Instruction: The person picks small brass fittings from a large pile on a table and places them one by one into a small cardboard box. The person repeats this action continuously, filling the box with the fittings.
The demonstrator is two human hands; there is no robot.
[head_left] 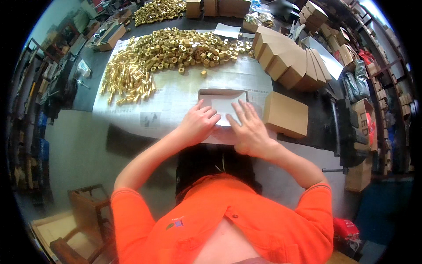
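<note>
In front of me on the newspaper sits a small open cardboard box (223, 91), its inside lined with white paper (224, 104). Curled over the box's left wall and near corner are the fingers of my left hand (200, 124); their tips are partly hidden. My right hand (251, 130) lies over the right side of the box with its fingers spread and stretched out, touching the paper or the right wall. Just right of it is a closed brown cardboard box (285, 114). One loose brass nut (203, 74) lies beyond the open box.
Newspaper (176, 105) covers the table. A heap of brass hex nuts (176, 48) and a pile of slim brass pins (127, 83) lie at the left and back. Folded brown boxes (285, 57) lean in a row at the right. A dark vise (351, 136) stands at the right edge.
</note>
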